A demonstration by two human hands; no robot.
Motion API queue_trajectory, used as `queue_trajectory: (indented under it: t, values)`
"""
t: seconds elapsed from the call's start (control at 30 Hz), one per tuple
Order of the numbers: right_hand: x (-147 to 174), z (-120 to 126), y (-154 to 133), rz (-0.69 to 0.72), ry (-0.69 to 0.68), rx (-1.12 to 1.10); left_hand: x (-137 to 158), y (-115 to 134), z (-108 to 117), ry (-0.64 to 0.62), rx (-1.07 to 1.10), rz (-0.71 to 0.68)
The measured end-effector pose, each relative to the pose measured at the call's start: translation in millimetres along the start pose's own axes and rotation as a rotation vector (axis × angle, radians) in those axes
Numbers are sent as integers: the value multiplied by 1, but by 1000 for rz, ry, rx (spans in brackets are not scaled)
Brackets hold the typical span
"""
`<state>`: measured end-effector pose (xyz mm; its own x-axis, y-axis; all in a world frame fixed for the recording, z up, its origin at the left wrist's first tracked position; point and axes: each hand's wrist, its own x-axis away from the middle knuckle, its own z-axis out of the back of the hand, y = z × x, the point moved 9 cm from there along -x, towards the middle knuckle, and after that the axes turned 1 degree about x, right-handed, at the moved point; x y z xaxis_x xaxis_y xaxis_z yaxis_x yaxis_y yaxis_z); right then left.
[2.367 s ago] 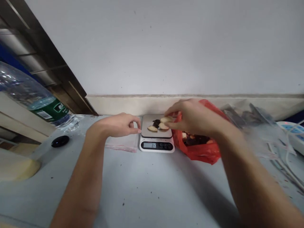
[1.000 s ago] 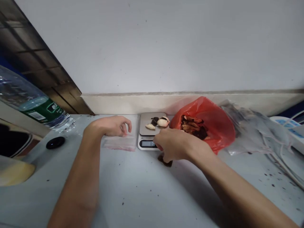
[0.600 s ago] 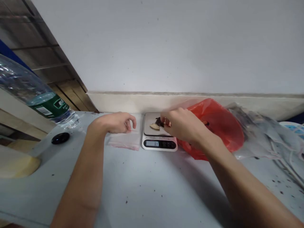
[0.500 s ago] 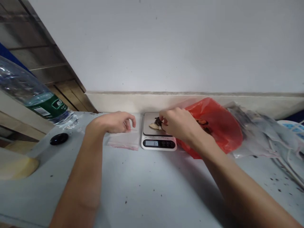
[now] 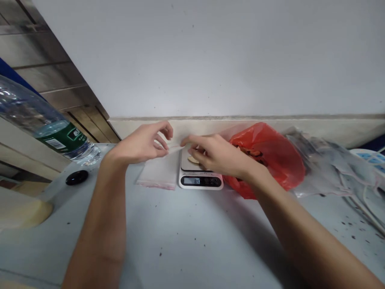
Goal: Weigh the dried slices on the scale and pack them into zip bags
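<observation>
My left hand [image 5: 147, 142] pinches a small clear zip bag [image 5: 175, 149] between thumb and fingers, with its other fingers curled above. The bag stretches over to my right hand [image 5: 218, 154], whose fingertips are closed at its far edge above a white digital scale [image 5: 184, 181]. A pale dried slice [image 5: 193, 159] shows on the scale's plate below my right thumb. My right hand hides the rest of the plate. The display reads about 8.4. More flat zip bags [image 5: 159, 172] lie left of the scale.
Right of the scale, an open red plastic bag [image 5: 279, 160] holds dried pieces [image 5: 251, 152]. Filled clear bags [image 5: 325, 164] and white cables [image 5: 367, 212] lie farther right. A water bottle [image 5: 63, 134], a black lid [image 5: 77, 177] and a yellowish container [image 5: 27, 208] stand at left. A wall [image 5: 216, 60] rises behind.
My left hand has risen from the stack with a clear zip bag. My right hand has shifted left across the scale to the bag's edge.
</observation>
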<state>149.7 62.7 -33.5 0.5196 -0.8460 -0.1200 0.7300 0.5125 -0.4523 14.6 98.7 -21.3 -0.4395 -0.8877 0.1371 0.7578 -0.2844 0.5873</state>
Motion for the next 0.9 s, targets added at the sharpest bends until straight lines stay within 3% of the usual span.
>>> queue_trajectory:
  t: [0.1,0.3,0.4,0.53,0.67,0.9]
  values:
    - [-2,-12,-9,103,-38,-43,6,14,12,144,64,-79]
    - [0,-7,-14,97,24,-70,15,34,23,324,63,-171]
    - [0,-3,-14,44,48,4,16,38,24,353,47,-172]
    - [-2,6,1,-166,152,66,17,43,24,374,32,-188]
    - [0,18,13,-251,323,-174,17,50,19,327,45,-274]
    - [2,18,11,-141,312,-661,5,44,-20,-31,-134,-267]
